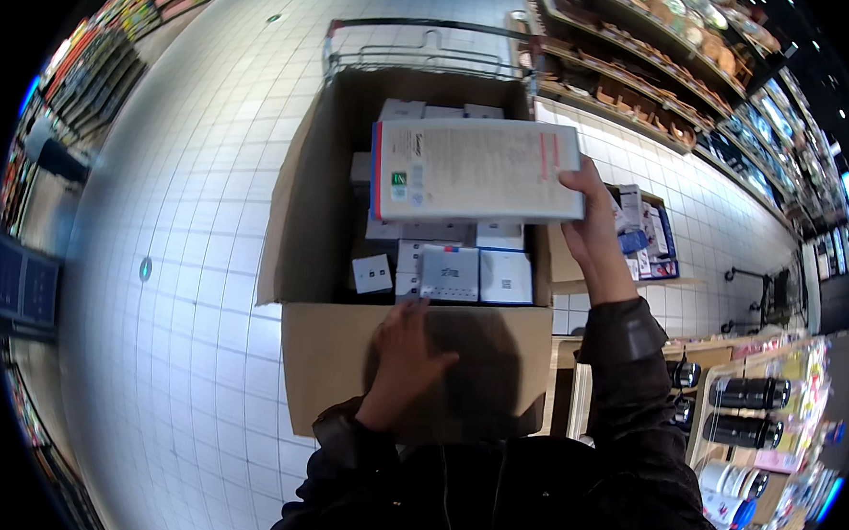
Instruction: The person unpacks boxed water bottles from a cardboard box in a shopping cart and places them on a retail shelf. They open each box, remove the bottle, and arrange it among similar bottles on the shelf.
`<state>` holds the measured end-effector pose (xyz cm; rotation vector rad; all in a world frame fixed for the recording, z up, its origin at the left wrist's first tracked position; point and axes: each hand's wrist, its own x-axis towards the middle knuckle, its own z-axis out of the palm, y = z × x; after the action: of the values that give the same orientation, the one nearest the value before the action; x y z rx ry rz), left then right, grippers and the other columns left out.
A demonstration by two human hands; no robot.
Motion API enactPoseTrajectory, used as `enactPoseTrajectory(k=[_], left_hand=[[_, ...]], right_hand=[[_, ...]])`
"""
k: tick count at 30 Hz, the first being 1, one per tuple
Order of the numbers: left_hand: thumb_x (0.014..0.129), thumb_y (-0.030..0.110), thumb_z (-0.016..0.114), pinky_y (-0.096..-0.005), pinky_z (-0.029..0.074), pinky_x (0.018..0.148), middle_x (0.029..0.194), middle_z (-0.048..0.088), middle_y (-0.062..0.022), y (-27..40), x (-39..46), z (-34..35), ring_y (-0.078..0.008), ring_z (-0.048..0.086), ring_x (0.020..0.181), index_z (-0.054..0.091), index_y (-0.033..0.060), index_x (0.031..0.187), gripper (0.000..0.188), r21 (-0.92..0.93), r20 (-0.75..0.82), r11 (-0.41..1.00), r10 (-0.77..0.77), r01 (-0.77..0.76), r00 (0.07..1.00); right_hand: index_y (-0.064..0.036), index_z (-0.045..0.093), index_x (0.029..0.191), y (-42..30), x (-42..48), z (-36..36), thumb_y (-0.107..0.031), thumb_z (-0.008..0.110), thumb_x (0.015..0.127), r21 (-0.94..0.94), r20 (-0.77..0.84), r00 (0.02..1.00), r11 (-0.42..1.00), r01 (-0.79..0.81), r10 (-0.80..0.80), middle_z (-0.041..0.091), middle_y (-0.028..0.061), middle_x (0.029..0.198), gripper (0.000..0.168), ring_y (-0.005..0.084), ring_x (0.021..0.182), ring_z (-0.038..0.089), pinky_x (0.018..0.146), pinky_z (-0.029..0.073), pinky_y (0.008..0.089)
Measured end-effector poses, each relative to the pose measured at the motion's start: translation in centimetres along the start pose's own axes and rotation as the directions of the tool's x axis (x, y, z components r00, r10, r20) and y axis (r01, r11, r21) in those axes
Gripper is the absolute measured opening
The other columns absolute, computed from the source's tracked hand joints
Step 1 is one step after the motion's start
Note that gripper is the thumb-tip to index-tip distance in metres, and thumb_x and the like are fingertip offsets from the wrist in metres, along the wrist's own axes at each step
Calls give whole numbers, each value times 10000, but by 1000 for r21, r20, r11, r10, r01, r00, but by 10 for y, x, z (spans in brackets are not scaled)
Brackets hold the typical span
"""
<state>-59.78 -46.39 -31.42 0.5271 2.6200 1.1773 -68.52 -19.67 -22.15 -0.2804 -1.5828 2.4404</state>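
Note:
A long white printed box (pixel 476 170) with a red and blue edge is gripped at its right end by my right hand (pixel 591 209). It hovers over a large uncarded view of an open cardboard carton (pixel 300 194). Inside the carton lie several small white boxes, among them a white box with a printed code (pixel 506 278) and a smaller white box (pixel 372 274) at the left. My left hand (pixel 409 358) is over the carton's near flap (pixel 319 360), fingers apart and holding nothing. Its fingertips point at the carton's near edge; whether they touch it cannot be told. The held box hides the carton's middle.
A metal cart handle (pixel 437 25) rises behind the carton. Another cardboard box (pixel 653 234) with packages stands at the right. Wooden shelves (pixel 622 74) line the far right, and a display of black bottles (pixel 744 411) is close by my right arm. Tiled floor (pixel 196 217) extends left.

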Motion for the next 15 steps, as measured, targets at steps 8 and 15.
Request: enactPoseTrajectory(k=[8,15], left_hand=[[966,319,447,-407,375,1038,1369,476,-140,77,8,-7,-265,478,1236,379,1,1374,522,-994,48,-96,102,58,994],[907,492,454,-534,387,1010,1387,450,-143,183,-16,39,-331,448,1258,393,77,1394,643,-809,546,-55,301,585,782]], right_hand=[[33,432,1243,-89,-125,-60,-126,629,673,106,-8,992,986,127,-127,544,133,1117,623,225,1041,572,962,443,320],[56,486,1294,-156,-259,-113,-646,395,916,-474,-369,903,880,22,-222,563,196,1216,803,236,1141,516,1002,369,311]])
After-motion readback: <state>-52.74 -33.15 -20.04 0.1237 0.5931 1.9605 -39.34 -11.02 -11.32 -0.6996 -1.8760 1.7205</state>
